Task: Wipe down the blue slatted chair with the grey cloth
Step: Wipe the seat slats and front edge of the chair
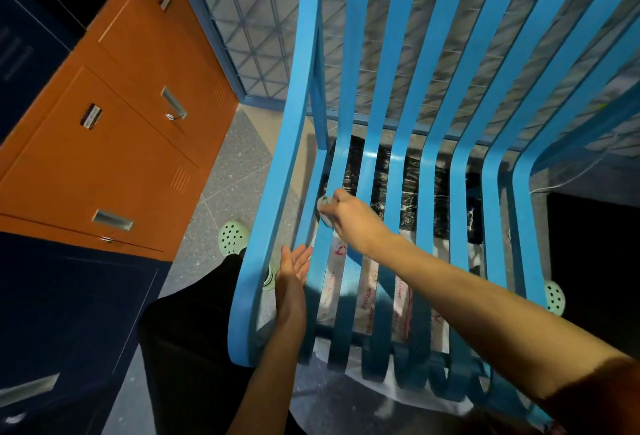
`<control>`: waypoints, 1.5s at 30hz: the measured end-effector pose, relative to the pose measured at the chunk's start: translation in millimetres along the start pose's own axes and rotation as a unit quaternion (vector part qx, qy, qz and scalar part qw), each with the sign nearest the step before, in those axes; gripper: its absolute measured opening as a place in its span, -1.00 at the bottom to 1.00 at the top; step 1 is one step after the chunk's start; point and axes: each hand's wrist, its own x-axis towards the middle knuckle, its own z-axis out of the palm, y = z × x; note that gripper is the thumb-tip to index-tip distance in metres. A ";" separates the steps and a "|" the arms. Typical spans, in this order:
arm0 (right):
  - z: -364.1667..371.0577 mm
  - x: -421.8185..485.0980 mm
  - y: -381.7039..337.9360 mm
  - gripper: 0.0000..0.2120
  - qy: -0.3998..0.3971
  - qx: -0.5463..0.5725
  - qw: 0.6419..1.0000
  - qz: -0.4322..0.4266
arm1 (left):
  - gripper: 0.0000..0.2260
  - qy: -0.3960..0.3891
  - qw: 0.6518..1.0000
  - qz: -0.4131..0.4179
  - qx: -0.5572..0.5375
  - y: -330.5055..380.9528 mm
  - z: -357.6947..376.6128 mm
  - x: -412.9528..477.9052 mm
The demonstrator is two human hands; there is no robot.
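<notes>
Wiping the seat looks like the step in hand: your right hand (pixel 349 218) grips the grey cloth (pixel 323 207), bunched on a left-side slat of the blue slatted chair (pixel 294 157). Your left hand (pixel 292 272), fingers (pixel 300 257) straight, rests against nearby slats. Next, likely, draw the cloth along that slat.

Cloth (pixel 324 206) in right hand (pixel 354 221), on chair (pixel 297 123)

The person's left hand (pixel 292 273) and right hand (pixel 353 220) are bare, as are both forearms. A dark reddish-brown sleeve (pixel 595 400) shows at lower right. Black trousers (pixel 187 348) fill the lower centre-left, above mint-green perforated clogs (pixel 232 236).
</notes>
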 end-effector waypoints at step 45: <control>11.3 -28.4 -10.1 -0.74 0.014 0.000 1.000 -0.011 | -0.47 0.004 1.000 -0.002 0.001 6.0 -2.4 -1.9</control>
